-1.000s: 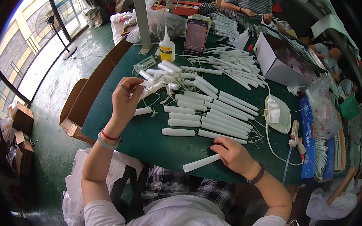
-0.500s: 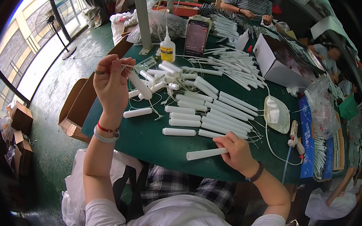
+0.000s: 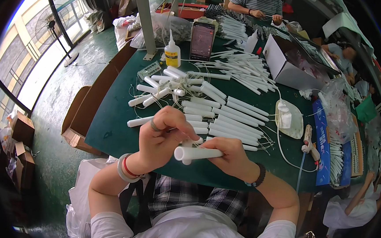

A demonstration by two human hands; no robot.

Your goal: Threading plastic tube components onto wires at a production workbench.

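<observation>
My left hand (image 3: 160, 137) is closed, thumb and forefinger pinched over the near edge of the table. Below the pinch hangs a short white cylinder, mostly hidden behind a white tube (image 3: 199, 153); only its rounded lower end (image 3: 186, 162) shows. The thin cord it hung by cannot be made out now. My right hand (image 3: 232, 157) grips the tube at its right end, and the tube's open end points left. Just beyond my hands lie rows of white tubes (image 3: 239, 122) and short white cylinders (image 3: 196, 112) with thin cords trailing from them.
Behind the rows stand a glue bottle (image 3: 172, 53) with a yellow label and a phone (image 3: 202, 41). A pile of white sticks (image 3: 247, 67) lies farther back. To the right are a white box (image 3: 287, 66), a glue gun (image 3: 309, 143) and its cable. A co-worker (image 3: 256, 4) sits opposite.
My left hand came down and right, bringing the hanging cylinder to the tube. My right hand moved slightly left with the tube. Both hands now nearly meet.
</observation>
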